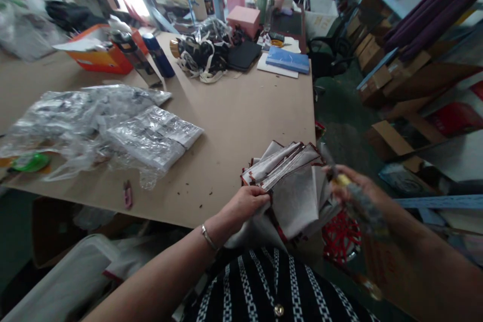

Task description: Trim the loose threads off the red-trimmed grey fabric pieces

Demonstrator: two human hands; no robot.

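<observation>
Left hand (251,204) pinched the 9 o'clock side of a stack of grey-white, dark-red-edged fabric pieces (296,204), at the table's (226,131) 4 o'clock corner. Right hand (360,179), at the stack's 3 o'clock, gripped a blurred grey, yellow-banded tool (364,206). Judged step: steadying layers; next move called for firm left pinch.

Right hand (358,188) motion-blurred; tool (342,179) in it smeared, type unclear. Left hand (247,204): fingers partly hidden by cloth (296,206). Table specks (200,206) too small to identify. Purple fabric (426,12) cut off upper right.
</observation>
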